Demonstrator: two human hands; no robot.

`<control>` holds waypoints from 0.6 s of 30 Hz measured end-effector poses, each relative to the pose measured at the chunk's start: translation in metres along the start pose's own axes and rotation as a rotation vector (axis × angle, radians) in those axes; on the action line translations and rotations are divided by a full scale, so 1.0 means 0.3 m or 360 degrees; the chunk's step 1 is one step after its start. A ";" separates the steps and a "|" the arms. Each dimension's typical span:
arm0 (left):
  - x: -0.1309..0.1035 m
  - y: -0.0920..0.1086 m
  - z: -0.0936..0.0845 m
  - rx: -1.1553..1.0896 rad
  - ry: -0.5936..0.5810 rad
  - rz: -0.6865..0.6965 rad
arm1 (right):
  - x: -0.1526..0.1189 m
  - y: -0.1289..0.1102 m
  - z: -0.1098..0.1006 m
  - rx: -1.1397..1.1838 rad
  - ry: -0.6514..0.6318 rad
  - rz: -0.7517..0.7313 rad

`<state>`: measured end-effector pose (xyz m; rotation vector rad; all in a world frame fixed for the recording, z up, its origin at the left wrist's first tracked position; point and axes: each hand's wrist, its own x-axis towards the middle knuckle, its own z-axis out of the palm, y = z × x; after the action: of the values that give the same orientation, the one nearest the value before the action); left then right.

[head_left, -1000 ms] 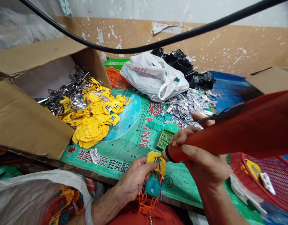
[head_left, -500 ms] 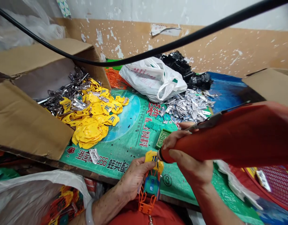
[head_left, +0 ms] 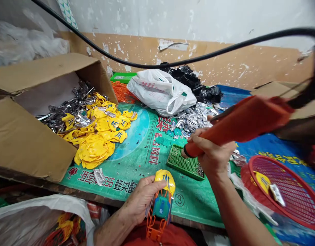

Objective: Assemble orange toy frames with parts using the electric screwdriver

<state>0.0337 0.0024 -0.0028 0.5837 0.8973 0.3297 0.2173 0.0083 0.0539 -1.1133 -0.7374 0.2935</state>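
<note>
My left hand [head_left: 140, 198] is closed on a small plastic toy assembly with a yellow curved piece [head_left: 167, 179], a green middle part [head_left: 162, 206] and an orange frame [head_left: 155, 225]. Wrapped in my right hand [head_left: 218, 159] is a power screwdriver [head_left: 231, 124] covered in red-orange cloth, a black cable [head_left: 203, 59] running from its back end. Its dark-ringed tip points down over a green perforated tray [head_left: 176, 160], clear of the toy. Small metal screws [head_left: 200, 169] gather at the tray's right end.
Yellow pieces [head_left: 94, 148] are heaped before an open cardboard box [head_left: 26, 136]. A white plastic bag [head_left: 159, 90], silver parts [head_left: 190, 119] and black parts [head_left: 185, 77] lie at the back. A red basket [head_left: 295, 191] stands right; the cable hangs across the view.
My right hand has lifted the screwdriver off the yellow piece and swung its tip over the green tray, now more exposed. My left hand still holds the toy assembly near the table edge.
</note>
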 end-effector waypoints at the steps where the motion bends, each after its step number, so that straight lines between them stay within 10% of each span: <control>1: 0.000 0.000 0.000 0.0001 0.0011 -0.0010 | 0.011 0.022 0.000 -0.0021 0.0017 0.0010; 18: 0.014 0.008 -0.001 -0.0016 -0.0053 -0.0030 | 0.014 0.127 0.022 -0.0106 0.0021 0.0117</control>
<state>0.0359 0.0066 -0.0042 0.5697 0.8682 0.3063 0.2212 0.0317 0.0233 -1.2061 -0.6998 0.3254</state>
